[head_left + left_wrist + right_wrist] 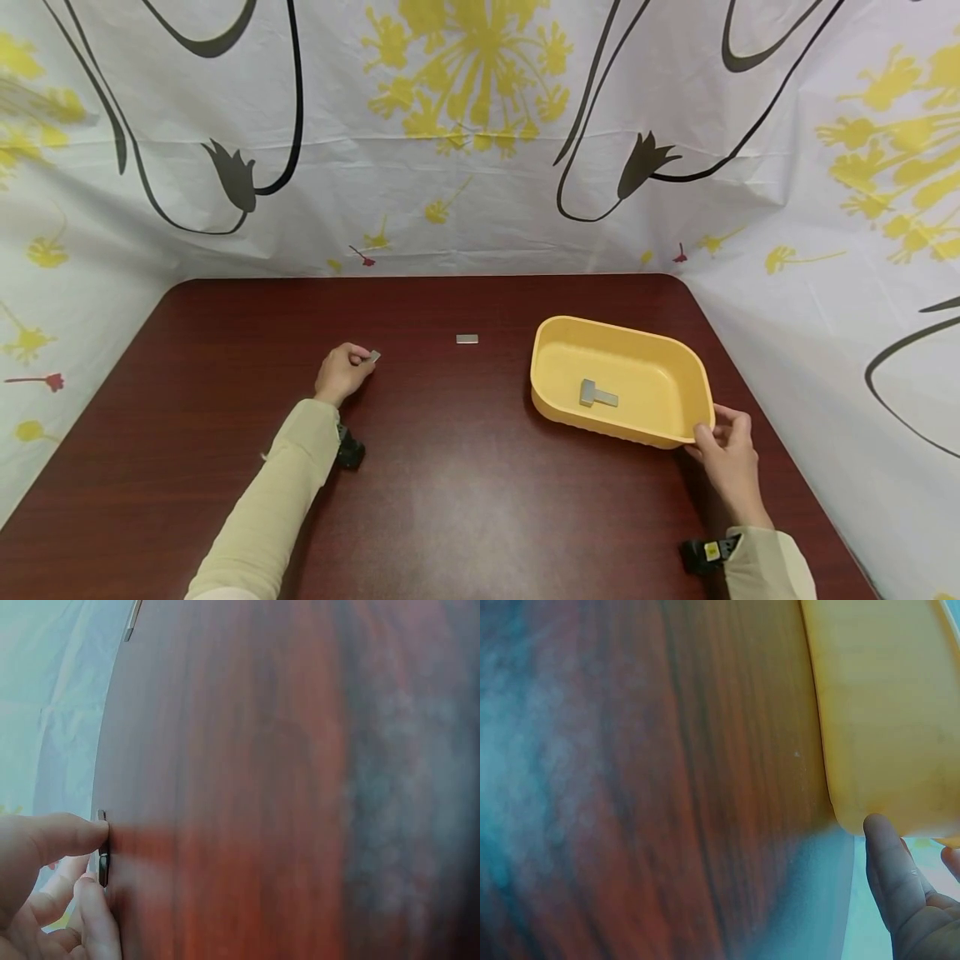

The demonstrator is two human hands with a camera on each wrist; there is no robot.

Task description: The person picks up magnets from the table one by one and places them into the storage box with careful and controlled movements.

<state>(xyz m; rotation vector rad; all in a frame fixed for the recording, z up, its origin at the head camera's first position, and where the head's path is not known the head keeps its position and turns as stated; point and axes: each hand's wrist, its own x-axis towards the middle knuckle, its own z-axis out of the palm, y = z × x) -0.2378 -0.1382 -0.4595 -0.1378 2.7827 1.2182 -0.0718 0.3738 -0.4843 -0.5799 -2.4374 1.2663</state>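
My left hand (345,372) pinches a small silver metal piece (374,356) between thumb and fingertips, just over the tabletop on the left. The left wrist view has that piece (103,864) edge-on, partly covered by the fingers. A second flat silver piece (467,339) lies on the table to the right of this hand. On the right, my right hand (729,458) grips the near right corner of a yellow plastic tray (622,329), thumb at the rim. Inside the tray, silver metal pieces (588,392) form a T shape; whether they are joined I cannot tell.
The dark red-brown wooden table (450,500) has rounded far corners. A white curtain (480,225) with yellow and grey flower prints hangs behind it and along both sides. Black wrist cameras are strapped to both forearms.
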